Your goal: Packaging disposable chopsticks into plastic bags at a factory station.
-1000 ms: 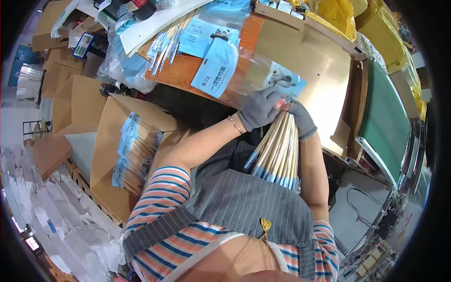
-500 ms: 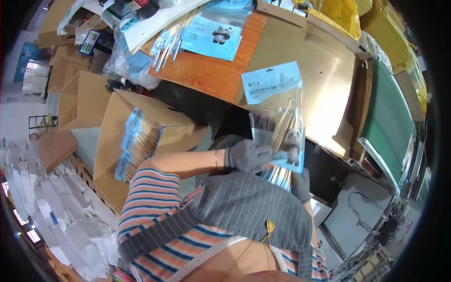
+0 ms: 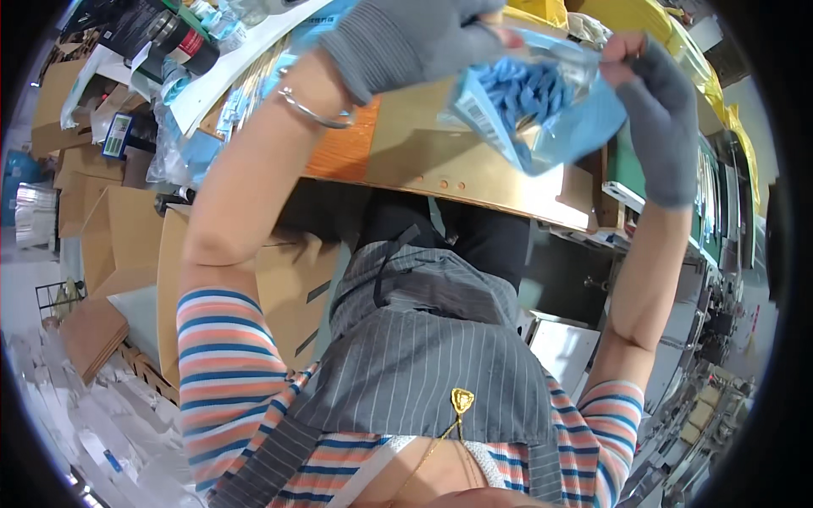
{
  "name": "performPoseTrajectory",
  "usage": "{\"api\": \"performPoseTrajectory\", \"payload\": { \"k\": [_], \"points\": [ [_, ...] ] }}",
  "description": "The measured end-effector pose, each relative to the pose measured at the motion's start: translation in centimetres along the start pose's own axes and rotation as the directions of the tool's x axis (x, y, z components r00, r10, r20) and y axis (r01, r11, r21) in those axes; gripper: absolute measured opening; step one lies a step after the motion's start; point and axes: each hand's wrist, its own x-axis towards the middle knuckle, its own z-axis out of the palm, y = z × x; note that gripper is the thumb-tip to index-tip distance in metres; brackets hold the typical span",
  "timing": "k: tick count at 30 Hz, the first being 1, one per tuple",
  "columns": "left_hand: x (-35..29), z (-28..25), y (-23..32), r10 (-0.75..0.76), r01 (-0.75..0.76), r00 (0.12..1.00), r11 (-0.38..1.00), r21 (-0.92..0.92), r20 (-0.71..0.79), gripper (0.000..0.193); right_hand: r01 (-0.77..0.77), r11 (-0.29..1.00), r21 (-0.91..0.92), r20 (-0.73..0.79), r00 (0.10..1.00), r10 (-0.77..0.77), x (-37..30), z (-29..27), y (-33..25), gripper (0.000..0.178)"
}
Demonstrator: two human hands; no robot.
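A clear and light-blue plastic bag (image 3: 584,135) is stretched between my hands above the table, with bunched dark-blue ends (image 3: 525,89) of its contents showing inside. My left hand (image 3: 415,42), in a grey fingerless glove, is closed on the bag's left upper edge. On the other side my right hand (image 3: 656,114), gloved the same way, pinches the bag's right upper edge between thumb and fingers. The bag is tilted, and its lower corner points down toward the table's front edge. The left hand partly hides the table behind it.
Thin wrapped sticks (image 3: 246,93) lie at the table's left, beside a white sheet (image 3: 229,72). A dark bottle (image 3: 182,42) stands beyond them. Cardboard boxes (image 3: 127,233) sit at the left, yellow plastic (image 3: 694,51) at the far right. A metal sheet (image 3: 415,161) covers part of the tabletop.
Both hands have risen from in front of my apron to above the table. They have moved apart, with a bag now held between them; the view has shifted.
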Motion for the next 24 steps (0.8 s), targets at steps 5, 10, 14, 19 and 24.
{"api": "performPoseTrajectory", "payload": {
  "k": [5,10,14,19,24],
  "points": [
    [-2.6,3.3,-3.0,-0.173,0.156,0.932,0.985,0.078,0.32,0.027,-0.034,0.959,-0.282,0.231,0.968,0.103,2.1,0.7,2.1,0.007],
    [-10.7,9.1,-7.1,-0.409,0.391,0.883,0.374,-0.841,0.229,0.058,0.26,0.964,0.045,0.126,0.956,-0.264,0.1,4.2,0.4,0.004],
    [-15.1,19.3,-4.9,-0.401,-0.148,0.914,-0.474,-0.868,0.063,0.072,0.587,0.804,0.098,0.36,0.732,-0.578,-3.1,13.7,-7.8,0.01],
    [-30.0,12.3,1.3,-0.607,-0.55,0.732,-0.258,-0.794,-0.309,0.038,0.699,0.384,0.603,0.341,0.209,-0.917,-7.8,21.5,-14.5,0.016],
    [-46.3,5.7,3.3,-0.979,-0.46,0.195,-0.031,-0.887,-0.067,0.04,0.713,0.343,0.612,0.387,0.107,-0.916,-6.7,27.3,-15.6,0.034]
  ]
}}
